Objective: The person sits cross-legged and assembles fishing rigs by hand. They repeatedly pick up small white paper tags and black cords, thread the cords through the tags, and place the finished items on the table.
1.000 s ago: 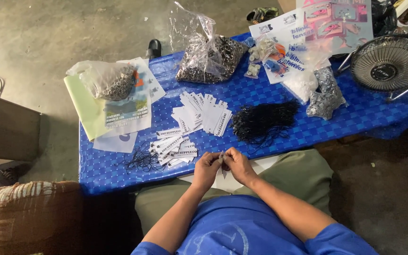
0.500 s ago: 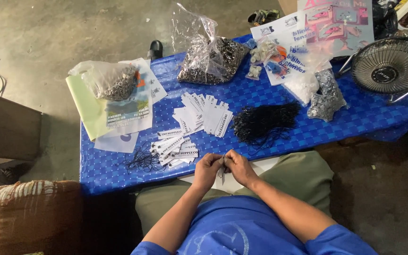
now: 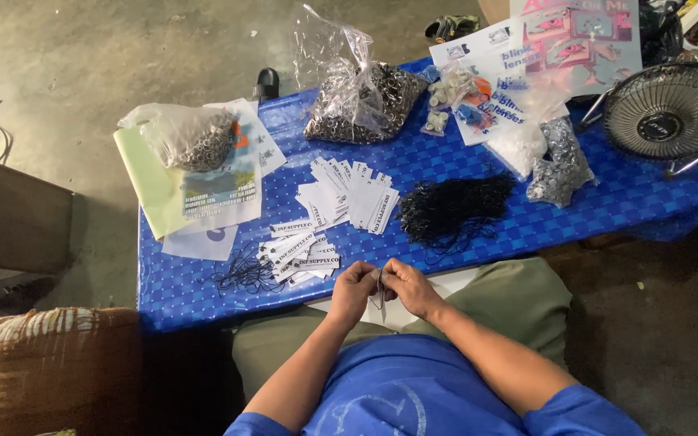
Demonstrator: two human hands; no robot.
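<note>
1. Head view looks down on a low table covered with a blue checked cloth; the person sits at its near edge, in a blue shirt and olive trousers.
2. At the far right corner stands a small round fan with a dark wire guard.
3. A clear plastic bag of small dark metal pieces lies at the far middle, and a second, smaller bag of such pieces lies on coloured paper sheets at the left.
4. A bundle of thin black strings lies on the cloth right of centre.
5. White paper tags are spread in a fan beside the strings, and another small heap of tags lies nearer to the person.
6. The left hand and the right hand meet over the lap, just below the table edge, fingertips touching.
7. Both hands are closed in a pinch on one small tag with a string; it seems to hang down between the fingers, but it is too small to see clearly.
</note>
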